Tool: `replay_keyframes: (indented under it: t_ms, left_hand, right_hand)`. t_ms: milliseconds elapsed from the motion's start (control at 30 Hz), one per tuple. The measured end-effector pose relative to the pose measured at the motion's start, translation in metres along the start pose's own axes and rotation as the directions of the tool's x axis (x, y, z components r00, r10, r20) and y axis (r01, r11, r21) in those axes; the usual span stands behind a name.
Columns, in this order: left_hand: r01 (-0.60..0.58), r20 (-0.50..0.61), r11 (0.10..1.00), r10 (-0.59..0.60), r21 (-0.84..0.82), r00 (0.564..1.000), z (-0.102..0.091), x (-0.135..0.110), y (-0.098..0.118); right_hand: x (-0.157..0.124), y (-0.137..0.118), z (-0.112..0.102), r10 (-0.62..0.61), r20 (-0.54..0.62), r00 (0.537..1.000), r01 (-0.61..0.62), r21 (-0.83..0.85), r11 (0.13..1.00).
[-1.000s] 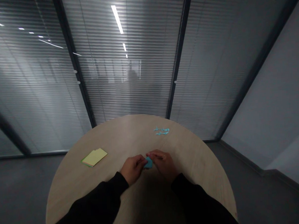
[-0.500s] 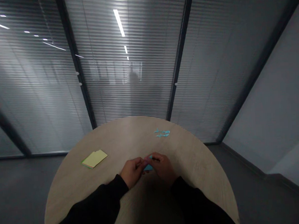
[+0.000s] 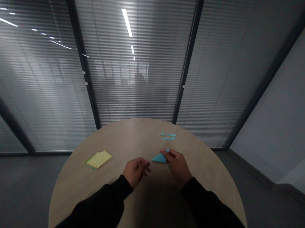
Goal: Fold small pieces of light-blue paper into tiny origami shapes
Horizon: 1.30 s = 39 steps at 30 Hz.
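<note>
Tabletop (image 3: 133, 139): one, round, pale wood grain. Bearings below are taken from the blue paper, twelve o'clock pointing away from the person.

Blue paper (image 3: 159, 158): one piece, roughly triangular as seen, a corner pointing to nine o'clock; above the tabletop's middle area, whether lifted or resting cannot be told.

Right hand (image 3: 178, 164): one, at four o'clock. Grip closed, thumb and fingers pinching the blue paper at its right-hand end and covering part of it.

Left hand (image 3: 135, 171): one, between eight and nine o'clock, near the blue paper but apart from it. Grip loosely curled, thumb close to the forefinger; nothing seen in it, though whether the fingertips meet cannot be told.

Blue scraps (image 3: 172, 135): several, small and irregular, loosely grouped at one o'clock, towards the far edge.

Yellow sheets (image 3: 99, 159): a flat, slightly fanned pile at nine o'clock, beyond the left hand; green and orange edges show beneath.

Sleeves (image 3: 96, 210): two, black, reaching the wrists.

Blinds (image 3: 141, 104): grey, horizontal slats, behind the tabletop at twelve o'clock.
</note>
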<state>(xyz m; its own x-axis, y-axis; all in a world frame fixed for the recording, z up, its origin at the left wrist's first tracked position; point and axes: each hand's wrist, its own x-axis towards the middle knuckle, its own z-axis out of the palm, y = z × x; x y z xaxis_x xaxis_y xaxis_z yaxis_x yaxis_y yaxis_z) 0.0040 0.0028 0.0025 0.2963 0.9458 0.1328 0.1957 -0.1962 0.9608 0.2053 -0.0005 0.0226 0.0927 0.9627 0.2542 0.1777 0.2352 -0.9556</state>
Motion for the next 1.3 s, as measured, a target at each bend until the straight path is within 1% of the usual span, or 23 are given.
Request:
replay_keyframes:
  t_ms: [67,100,133,200,267,367,433,500,567,633,700,767,833,900,967,1033,1100,1200,1300]
  left_hand:
    - [-0.07,-0.113,0.997,0.067,-0.018,0.991,0.0,0.0,0.002]
    - [-0.101,-0.142,0.995,0.097,-0.019,0.985,0.001,0.0,0.004]
    - [-0.114,-0.149,0.993,0.108,-0.035,0.983,0.002,-0.001,0.006]
    - [-0.089,-0.079,0.991,0.081,-0.098,0.994,0.004,-0.002,0.008]
    - [-0.047,-0.036,0.987,0.042,-0.157,0.998,0.005,-0.003,0.006]
    - [-0.027,-0.092,0.974,0.006,-0.223,0.996,0.004,-0.002,0.001]
    - [-0.049,-0.118,0.969,0.021,-0.242,0.993,0.003,-0.001,-0.002]
    - [-0.111,-0.139,0.977,0.086,-0.182,0.987,0.003,-0.002,-0.002]
    - [-0.183,-0.15,0.982,0.176,-0.038,0.973,0.004,-0.004,0.0]
    - [-0.22,-0.118,0.97,0.232,0.107,0.966,0.004,-0.007,0.004]
    - [-0.227,-0.045,0.957,0.239,0.182,0.97,0.005,-0.01,0.008]
    - [-0.232,0.024,0.945,0.233,0.228,0.972,0.004,-0.012,0.011]
    - [-0.238,0.067,0.933,0.229,0.271,0.971,0.003,-0.013,0.012]
    - [-0.239,0.074,0.929,0.227,0.281,0.971,0.003,-0.013,0.012]
    - [-0.227,0.056,0.948,0.22,0.223,0.974,0.004,-0.013,0.011]
    - [-0.198,0.038,0.974,0.195,0.112,0.98,0.005,-0.011,0.008]
    - [-0.145,0.031,0.989,0.146,-0.024,0.989,0.007,-0.009,0.005]
    - [-0.035,0.036,0.98,0.042,-0.194,0.998,0.008,-0.006,0.001]
    - [0.047,0.047,0.96,-0.035,-0.274,0.998,0.008,-0.005,0.003]
  right_hand:
    - [-0.002,-0.001,0.002,0.016,0.015,1.0,-0.016,-0.029,0.999]
    - [-0.004,-0.002,0.005,0.031,0.032,0.999,-0.03,-0.043,0.999]
    - [-0.006,-0.002,0.008,0.038,0.057,0.998,-0.035,-0.058,0.998]
    - [-0.01,-0.004,0.016,0.017,0.101,0.995,-0.007,-0.096,0.995]
    - [-0.013,-0.005,0.023,0.034,0.156,0.987,-0.018,-0.101,0.995]
    - [-0.015,-0.003,0.027,0.063,0.228,0.972,-0.039,-0.108,0.993]
    - [-0.015,-0.001,0.027,0.073,0.244,0.967,-0.048,-0.106,0.993]
    - [-0.015,0.001,0.026,0.074,0.242,0.967,-0.055,-0.086,0.995]
    - [-0.015,0.002,0.024,0.068,0.224,0.972,-0.052,-0.079,0.996]
    - [-0.015,0.002,0.022,0.042,0.165,0.985,-0.022,-0.117,0.993]
    - [-0.016,0.001,0.021,0.014,0.082,0.997,0.001,-0.172,0.985]
    - [-0.017,0.0,0.02,-0.008,0.028,1.0,0.013,-0.2,0.98]
    - [-0.018,0.001,0.021,-0.021,0.023,1.0,0.025,-0.201,0.979]
    - [-0.018,0.002,0.021,-0.034,0.043,0.999,0.042,-0.196,0.98]
    - [-0.018,0.003,0.021,-0.041,0.068,0.997,0.053,-0.19,0.98]
    - [-0.018,0.004,0.02,-0.046,0.095,0.994,0.062,-0.173,0.983]
    - [-0.018,0.002,0.02,-0.052,0.126,0.991,0.07,-0.147,0.987]
    - [-0.018,-0.001,0.018,-0.069,0.162,0.984,0.092,-0.14,0.986]
    - [-0.018,-0.002,0.016,-0.065,0.173,0.983,0.09,-0.145,0.985]
